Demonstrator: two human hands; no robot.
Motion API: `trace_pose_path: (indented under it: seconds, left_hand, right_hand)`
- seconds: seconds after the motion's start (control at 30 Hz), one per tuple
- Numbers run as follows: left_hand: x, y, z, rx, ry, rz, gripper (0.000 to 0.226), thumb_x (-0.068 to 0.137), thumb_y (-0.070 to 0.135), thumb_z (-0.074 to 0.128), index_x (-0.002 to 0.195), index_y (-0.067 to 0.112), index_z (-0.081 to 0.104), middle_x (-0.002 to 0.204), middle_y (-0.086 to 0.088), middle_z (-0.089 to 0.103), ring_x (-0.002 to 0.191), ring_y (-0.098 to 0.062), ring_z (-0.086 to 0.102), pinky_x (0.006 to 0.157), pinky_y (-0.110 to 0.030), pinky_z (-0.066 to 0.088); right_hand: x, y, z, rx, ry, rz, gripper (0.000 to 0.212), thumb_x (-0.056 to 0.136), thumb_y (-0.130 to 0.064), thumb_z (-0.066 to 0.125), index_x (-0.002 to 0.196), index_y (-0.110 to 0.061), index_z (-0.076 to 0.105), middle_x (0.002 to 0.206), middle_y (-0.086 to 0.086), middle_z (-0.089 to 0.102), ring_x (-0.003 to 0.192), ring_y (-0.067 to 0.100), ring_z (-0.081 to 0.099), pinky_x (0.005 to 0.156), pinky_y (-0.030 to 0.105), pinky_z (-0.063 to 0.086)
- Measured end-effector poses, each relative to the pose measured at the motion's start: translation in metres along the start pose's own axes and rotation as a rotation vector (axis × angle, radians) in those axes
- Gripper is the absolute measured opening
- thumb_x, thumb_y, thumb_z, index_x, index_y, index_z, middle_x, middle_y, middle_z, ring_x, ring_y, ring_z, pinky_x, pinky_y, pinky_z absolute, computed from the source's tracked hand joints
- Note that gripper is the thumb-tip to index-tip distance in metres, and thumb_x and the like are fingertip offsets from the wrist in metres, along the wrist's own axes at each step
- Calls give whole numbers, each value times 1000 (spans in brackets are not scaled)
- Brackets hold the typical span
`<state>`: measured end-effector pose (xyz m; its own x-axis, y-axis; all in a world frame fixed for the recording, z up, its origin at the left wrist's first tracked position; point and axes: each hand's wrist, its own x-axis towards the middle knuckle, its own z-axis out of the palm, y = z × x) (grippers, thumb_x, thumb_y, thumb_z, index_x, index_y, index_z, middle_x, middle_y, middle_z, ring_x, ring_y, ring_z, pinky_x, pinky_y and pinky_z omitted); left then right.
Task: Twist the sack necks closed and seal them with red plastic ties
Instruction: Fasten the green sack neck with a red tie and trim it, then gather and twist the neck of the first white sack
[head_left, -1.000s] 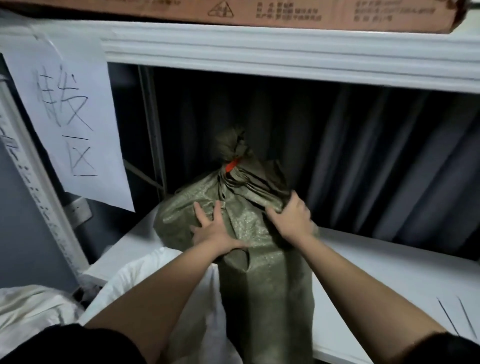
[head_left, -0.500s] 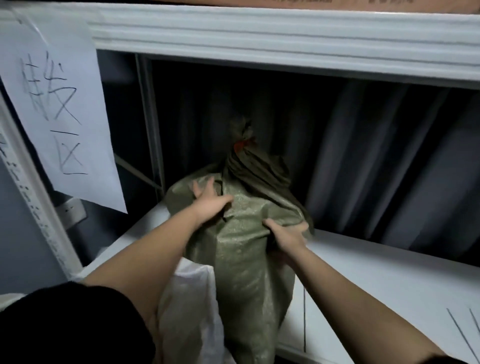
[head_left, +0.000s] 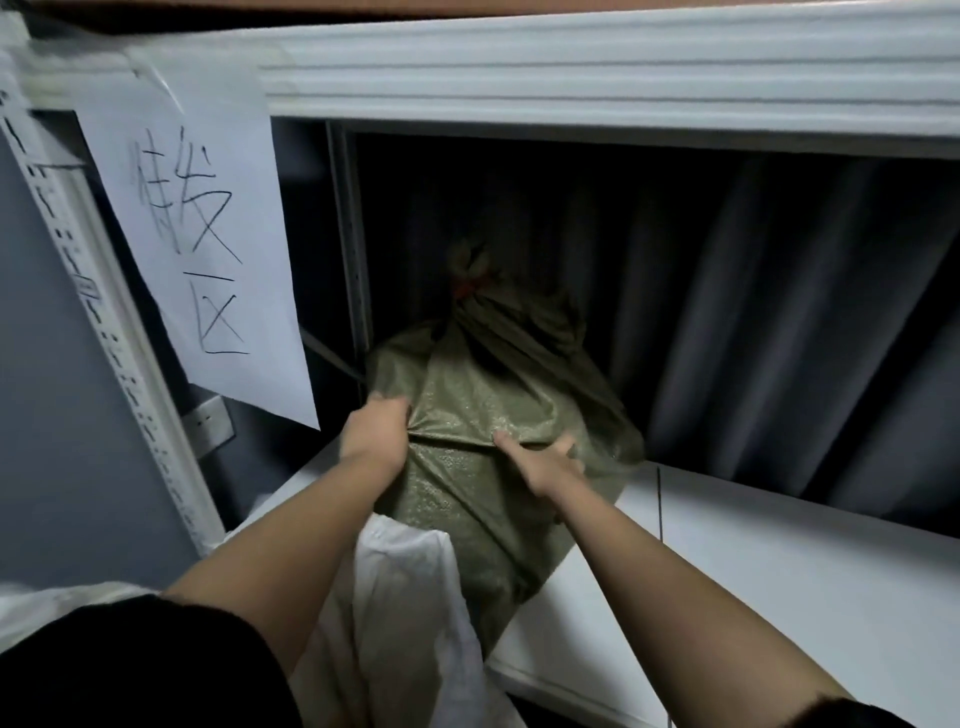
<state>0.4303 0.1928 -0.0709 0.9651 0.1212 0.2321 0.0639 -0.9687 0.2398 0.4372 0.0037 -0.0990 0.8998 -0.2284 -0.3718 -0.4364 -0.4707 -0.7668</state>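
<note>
A full olive-green woven sack (head_left: 467, 405) stands on a white shelf (head_left: 769, 561), its lower part hanging over the shelf's front edge. Its twisted neck points up and back, bound by a red plastic tie (head_left: 470, 285). My left hand (head_left: 376, 431) grips a fold of the sack's fabric on its left side. My right hand (head_left: 545, 460) holds the sack's right side with fingers curled into the fabric, which is pulled taut between the two hands.
A white sack (head_left: 410, 613) sits below and in front of the green one. A paper sign (head_left: 202, 249) with handwriting hangs from the upper shelf beam (head_left: 597, 78). A dark curtain (head_left: 753, 312) closes the back. A perforated upright (head_left: 104, 332) stands left.
The sack has gone further back onto the shelf. My left hand went from flat on the sack to gripping a fold; my right hand shifted along the right side.
</note>
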Motion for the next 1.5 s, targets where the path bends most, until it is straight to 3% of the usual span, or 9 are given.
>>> trace_pose_path:
  seconds: [0.17,0.37,0.53,0.63,0.77,0.93,1.23,1.33,1.5]
  left_hand:
    - [-2,-13,-11,55,19,53,28,93,7,39,113,13,59,109,-16,50,95,-40,61,77,-40,49]
    - [0,-52,-34,213,22,5,32,93,4,39,118,10,58,110,-18,47,100,-42,59,85,-44,47]
    - [-8,-61,-40,391,-214,-43,33,90,9,50,120,5,60,119,-17,55,109,-34,59,94,-38,49]
    - [-10,-49,-40,363,-361,-132,74,82,47,64,138,8,36,137,-17,41,121,-32,50,95,-36,45]
    - [-3,-32,-29,344,-176,59,100,79,67,53,150,27,-4,156,-15,2,140,-43,16,106,-48,34]
    - [13,-27,5,180,-428,140,88,84,56,58,142,57,-8,158,1,-21,144,-43,-7,112,-60,21]
    - [19,-75,18,247,-284,-114,78,99,12,29,134,60,-23,160,-10,-10,130,-40,42,105,-46,40]
    - [14,-72,21,231,-315,-101,87,96,4,31,136,58,-23,159,-7,-15,128,-40,45,103,-45,42]
    - [14,-50,5,165,-448,-54,87,90,32,55,144,52,-10,160,-9,-10,142,-42,17,113,-55,23]
  right_hand:
    - [-1,-8,7,99,-40,-22,112,72,-69,62,150,-20,-3,152,18,21,132,39,36,107,51,34]
    - [-14,-22,56,240,-119,-86,83,93,-48,49,146,-3,5,148,18,32,131,33,40,108,33,28]
    - [-10,-7,79,183,-215,-107,79,94,-48,46,145,-4,5,143,18,40,129,33,42,108,36,31]
    - [-6,2,67,113,-44,-150,84,89,-60,46,148,-12,10,145,15,40,129,33,43,105,38,34]
    - [1,3,50,93,141,-246,83,87,-65,44,151,-25,7,154,12,21,134,35,36,107,43,31]
    - [23,-5,66,89,-64,-270,69,91,-62,39,150,-35,16,158,12,10,141,36,22,115,43,20]
    - [15,-10,124,210,-464,-240,76,92,-50,50,152,-28,9,155,8,25,141,28,27,116,39,21]
    - [16,2,117,156,-444,-265,77,92,-43,55,151,-24,11,154,10,28,139,27,30,116,37,23]
    - [1,10,79,87,-340,-318,67,94,-26,56,147,-9,20,145,13,40,131,27,42,111,35,32]
